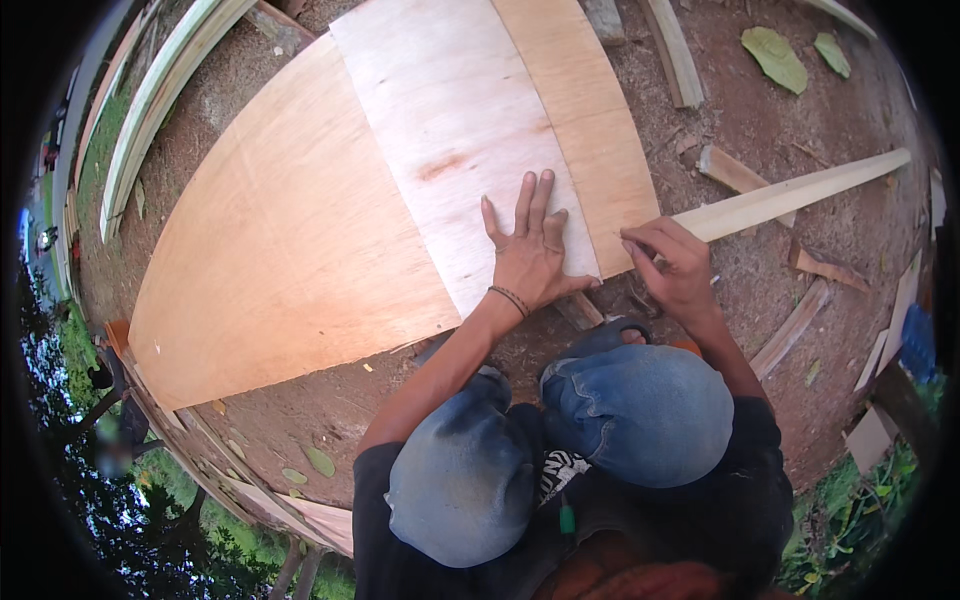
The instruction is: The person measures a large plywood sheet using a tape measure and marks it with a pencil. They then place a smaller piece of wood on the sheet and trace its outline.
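My left hand (530,245) lies with its fingers spread on a pale plywood strip (450,120), near its close right corner. A thin dark band circles that wrist. The strip appears to lie across a larger tan plywood sheet (290,230), which shows on both sides of it. At the sheet's near right corner, my right hand (672,262) is closed in a pinch. Whatever is between its thumb and fingers is too small or hidden to make out.
A long pale board (790,200) runs off to the right on brown ground, over a short wood offcut (738,172). Long curved planks (160,110) lie at the far left. Another timber piece (672,55) and large dry leaves (775,58) lie beyond. My bent knees (640,415) are close below.
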Tool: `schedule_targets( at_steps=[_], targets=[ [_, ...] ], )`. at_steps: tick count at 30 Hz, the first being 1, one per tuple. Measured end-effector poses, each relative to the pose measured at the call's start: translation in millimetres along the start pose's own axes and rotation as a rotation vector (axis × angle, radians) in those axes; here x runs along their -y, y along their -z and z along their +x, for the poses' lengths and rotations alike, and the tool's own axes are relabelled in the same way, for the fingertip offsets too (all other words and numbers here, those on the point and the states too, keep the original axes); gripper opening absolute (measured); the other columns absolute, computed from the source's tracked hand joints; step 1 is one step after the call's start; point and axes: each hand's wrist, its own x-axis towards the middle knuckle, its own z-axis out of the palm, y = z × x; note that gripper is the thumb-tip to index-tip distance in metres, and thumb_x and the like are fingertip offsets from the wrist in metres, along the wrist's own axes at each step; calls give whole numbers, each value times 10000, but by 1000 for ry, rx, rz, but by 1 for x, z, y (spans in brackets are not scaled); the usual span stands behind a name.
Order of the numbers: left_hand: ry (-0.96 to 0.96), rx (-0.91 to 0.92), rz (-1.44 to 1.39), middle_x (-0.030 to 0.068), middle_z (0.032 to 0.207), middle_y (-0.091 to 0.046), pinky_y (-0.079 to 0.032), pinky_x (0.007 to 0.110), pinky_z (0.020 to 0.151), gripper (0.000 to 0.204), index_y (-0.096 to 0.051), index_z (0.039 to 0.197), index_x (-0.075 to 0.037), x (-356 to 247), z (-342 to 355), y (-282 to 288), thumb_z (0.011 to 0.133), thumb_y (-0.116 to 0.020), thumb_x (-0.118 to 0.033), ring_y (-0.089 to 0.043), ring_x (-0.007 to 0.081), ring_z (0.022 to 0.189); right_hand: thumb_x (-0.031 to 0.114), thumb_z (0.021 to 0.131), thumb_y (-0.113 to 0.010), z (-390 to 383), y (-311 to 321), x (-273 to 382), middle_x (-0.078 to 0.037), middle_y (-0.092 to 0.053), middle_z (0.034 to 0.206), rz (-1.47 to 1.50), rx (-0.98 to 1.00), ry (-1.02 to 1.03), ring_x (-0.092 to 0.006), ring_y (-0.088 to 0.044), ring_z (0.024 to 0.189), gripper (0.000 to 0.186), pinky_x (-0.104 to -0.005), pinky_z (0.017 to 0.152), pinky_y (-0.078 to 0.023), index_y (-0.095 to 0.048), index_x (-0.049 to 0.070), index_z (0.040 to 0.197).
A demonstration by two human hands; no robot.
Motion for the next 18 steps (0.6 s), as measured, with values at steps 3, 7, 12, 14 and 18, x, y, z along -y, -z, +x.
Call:
schedule_targets(
  at_steps=[3, 7, 12, 14, 18],
  targets=[
    [-3, 14, -6, 235, 1712, -120, 105, 772, 1144, 1153, -523, 1280, -2, -4, 4, 7, 540, -818, -837, -25, 378, 1612, 30, 922, -736, 124, -13, -15, -110, -743, 955, 11, -225, 102, -176, -719, 784, 163, -278, 693, -565, -778, 18, 1078],
    [10, 64, -7, 237, 1717, -108, 110, 776, 1140, 1150, -549, 1281, 3, -3, 7, 3, 541, -810, -837, -14, 377, 1614, 160, 909, -749, 296, -58, -52, -139, -766, 931, -14, -489, 255, -275, -746, 812, 176, -375, 774, -596, -798, 59, 1044],
    [-2, 17, -13, 242, 1720, -109, 113, 781, 1136, 1147, -564, 1288, 6, -2, 2, -3, 551, -788, -844, -7, 376, 1616, 166, 872, -732, 395, -82, -41, -162, -768, 951, -46, -492, 178, -295, -750, 868, 180, -386, 797, -587, -783, 35, 986],
    [5, 13, -17, 243, 1720, -110, 112, 779, 1139, 1148, -567, 1291, 6, -3, 1, -2, 553, -781, -848, -6, 374, 1617, 131, 849, -704, 408, -91, -42, -192, -741, 858, 88, -520, 227, -343, -735, 822, 129, -433, 725, -560, -769, 23, 876],
    [29, 20, -11, 242, 1722, -107, 116, 776, 1141, 1143, -574, 1295, 3, -4, -8, -1, 564, -769, -853, -5, 370, 1618, 195, 833, -708, 408, -104, -36, -189, -744, 863, -35, -376, 226, -328, -745, 819, 184, -424, 723, -565, -776, 33, 887]
  ],
)
